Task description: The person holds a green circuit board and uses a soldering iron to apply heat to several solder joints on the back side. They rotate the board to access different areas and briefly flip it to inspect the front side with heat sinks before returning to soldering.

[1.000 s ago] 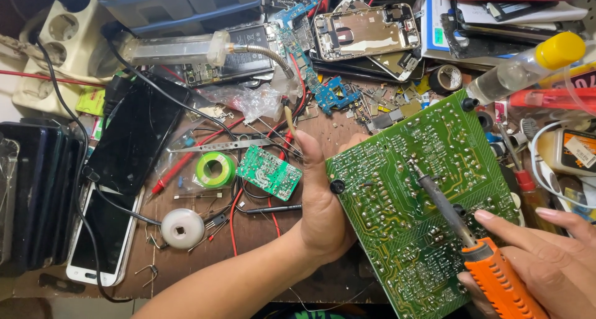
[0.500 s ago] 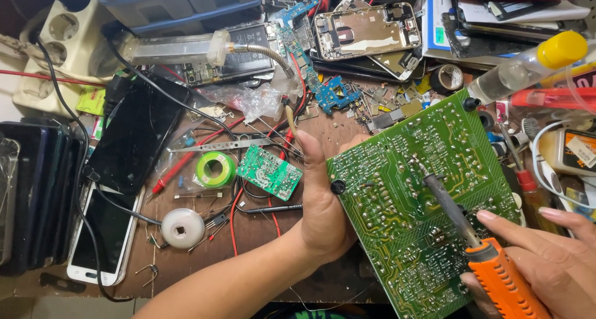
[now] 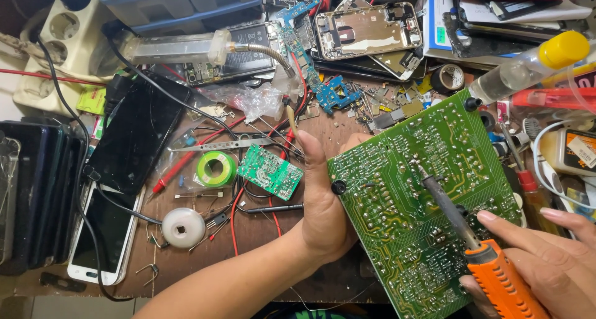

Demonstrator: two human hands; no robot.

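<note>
Two hands at work, lower right of frame: left hand [image 3: 323,213] clamped on the left edge of a large green circuit board [image 3: 422,201], held tilted above the cluttered bench; right hand [image 3: 546,263] closed around the orange grip of a soldering iron [image 3: 472,238], its dark tip touching the board's solder side near centre. Left of the board lie a small green board [image 3: 270,172], a green solder reel [image 3: 216,168] and a white spool [image 3: 183,227]; dark phones [image 3: 133,136] sit at mid left
</note>
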